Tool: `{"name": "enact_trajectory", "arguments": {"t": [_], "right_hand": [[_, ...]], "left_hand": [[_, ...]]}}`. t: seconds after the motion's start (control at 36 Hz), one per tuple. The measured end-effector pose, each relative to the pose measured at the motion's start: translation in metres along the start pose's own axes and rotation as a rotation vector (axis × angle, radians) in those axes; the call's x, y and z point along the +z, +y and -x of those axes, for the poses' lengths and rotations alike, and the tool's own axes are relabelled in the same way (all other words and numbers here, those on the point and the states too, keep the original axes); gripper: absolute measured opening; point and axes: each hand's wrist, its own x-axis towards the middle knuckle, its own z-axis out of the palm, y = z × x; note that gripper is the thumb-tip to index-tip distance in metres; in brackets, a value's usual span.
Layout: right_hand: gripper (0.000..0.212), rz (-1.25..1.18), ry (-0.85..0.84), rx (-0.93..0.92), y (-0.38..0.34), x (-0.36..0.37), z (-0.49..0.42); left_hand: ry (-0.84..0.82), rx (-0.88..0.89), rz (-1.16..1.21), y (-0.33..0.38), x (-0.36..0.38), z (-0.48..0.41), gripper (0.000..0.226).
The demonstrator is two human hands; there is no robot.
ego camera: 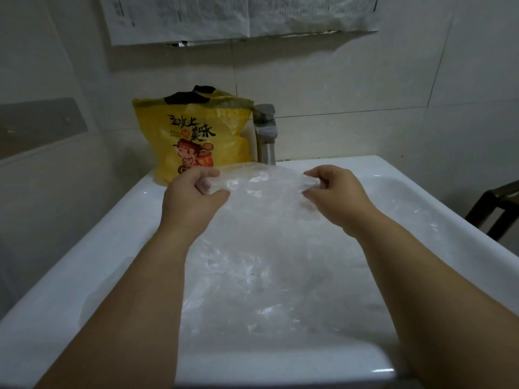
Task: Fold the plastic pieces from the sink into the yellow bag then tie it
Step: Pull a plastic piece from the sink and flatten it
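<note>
The white ceramic sink point(252, 369) fills the foreground, its front rim nearest, and two bare forearms reach over it from below. Between them a clear plastic sheet point(261, 234) hangs over the basin. It is thin, crinkled and see-through, with white glints along its creases. Its lower part blurs into the basin, and whether more plastic lies beneath it cannot be told.

The top edge of the sheet is stretched between the hands. The left hand point(193, 195) pinches the left corner, its thumb pressed against curled fingers with the plastic bunched between them. The right hand point(337, 197) grips the right corner the same way, its fingers folded over the gathered edge.

Beyond the hands, the yellow bag point(196, 133) stands upright on the sink's back left corner. It bears dark characters, a cartoon figure and black patches near its crumpled top. Just beside it on the right rises a steel faucet point(265, 133). Behind are pale wall tiles and, higher up, printed paper sheets point(238, 15).
</note>
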Motion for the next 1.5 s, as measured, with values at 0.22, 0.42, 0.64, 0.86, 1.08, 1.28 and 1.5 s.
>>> {"name": "enact_trajectory", "arguments": {"t": [0.22,0.42,0.64,0.86,1.08,1.28,1.5], "right_hand": [[0.043,-0.363,-0.203,0.113,-0.012,-0.002,0.004],[0.023,-0.668,-0.050,0.153,-0.010,-0.004,0.000],[0.058,-0.440,0.012,0.120,-0.001,-0.001,-0.004],[0.043,-0.103,0.111,0.036,0.005,0.002,-0.003],[0.017,-0.536,0.131,0.142,-0.001,-0.001,-0.010],[0.016,-0.625,0.198,0.052,-0.001,0.003,-0.012],[0.017,-0.311,0.253,-0.096,0.000,-0.001,-0.007]], "left_hand": [[-0.101,-0.235,0.488,0.014,-0.003,-0.004,0.013],[-0.095,-0.241,0.597,0.012,-0.001,-0.004,0.017],[-0.101,-0.218,0.523,0.008,-0.006,-0.008,0.038],[0.012,-0.060,0.183,0.000,-0.001,-0.005,0.026],[-0.101,-0.238,0.408,0.010,-0.003,-0.004,0.011],[-0.218,-0.312,0.789,0.019,0.002,-0.003,0.017],[-0.058,-0.292,0.227,0.004,-0.001,-0.007,0.035]]}}
